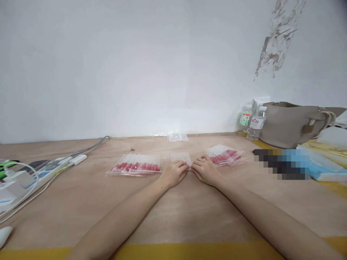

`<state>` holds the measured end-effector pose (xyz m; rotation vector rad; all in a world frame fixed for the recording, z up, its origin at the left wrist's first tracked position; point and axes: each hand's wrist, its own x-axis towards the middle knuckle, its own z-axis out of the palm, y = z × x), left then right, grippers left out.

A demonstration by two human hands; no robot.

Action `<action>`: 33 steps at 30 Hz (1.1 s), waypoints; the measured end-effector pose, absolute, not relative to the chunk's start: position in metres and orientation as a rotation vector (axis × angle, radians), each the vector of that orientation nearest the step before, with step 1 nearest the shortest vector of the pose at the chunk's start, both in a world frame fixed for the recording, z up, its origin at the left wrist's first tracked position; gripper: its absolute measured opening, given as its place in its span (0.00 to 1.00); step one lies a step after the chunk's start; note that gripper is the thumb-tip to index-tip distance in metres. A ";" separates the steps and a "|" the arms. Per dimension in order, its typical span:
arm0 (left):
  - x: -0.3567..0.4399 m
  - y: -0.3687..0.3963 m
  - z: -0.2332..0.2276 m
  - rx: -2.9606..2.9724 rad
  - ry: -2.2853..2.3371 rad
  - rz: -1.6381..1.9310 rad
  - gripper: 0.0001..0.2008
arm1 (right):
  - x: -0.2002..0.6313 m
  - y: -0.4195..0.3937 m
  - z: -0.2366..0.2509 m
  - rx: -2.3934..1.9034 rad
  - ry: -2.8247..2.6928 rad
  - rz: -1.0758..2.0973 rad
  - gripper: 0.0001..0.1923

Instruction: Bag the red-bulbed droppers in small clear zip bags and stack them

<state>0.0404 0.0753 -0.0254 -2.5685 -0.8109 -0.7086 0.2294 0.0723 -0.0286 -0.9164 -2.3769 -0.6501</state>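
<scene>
Mid-frame: left hand (175,173) and right hand (205,169) are pinching one small bag (180,157) between fingertips, best kept flat, piles (137,165) flanking.

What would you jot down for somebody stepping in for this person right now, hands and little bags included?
Left hand and right hand: side by side on the table, fingertips pinching the near edge of one small clear bag lying flat between them.
Left of the hands: a flat pile of clear bags with red pieces.
Right of the hands: a second pile of the same bags.
By the wall: an empty-looking clear bag.
Done, judging by the lay: two piles filled.
Left: the bag in hand; whether it is sealed cannot be made out.
</scene>
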 end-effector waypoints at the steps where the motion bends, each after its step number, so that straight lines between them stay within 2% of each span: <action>1: 0.043 0.076 -0.026 -2.574 -0.790 -0.702 0.07 | 0.229 0.072 -0.028 -0.902 -2.382 -0.659 0.11; 16: 0.050 0.081 -0.027 -2.503 -0.716 -0.628 0.06 | 0.227 0.067 -0.027 -0.879 -2.344 -0.654 0.11; 21: 0.047 0.079 -0.023 -2.468 -0.698 -0.634 0.09 | 0.228 0.064 -0.026 -0.946 -2.285 -0.664 0.11; 33: 0.000 0.067 -0.018 -2.431 -0.663 -0.597 0.11 | 0.243 0.065 -0.028 -0.964 -2.234 -0.647 0.09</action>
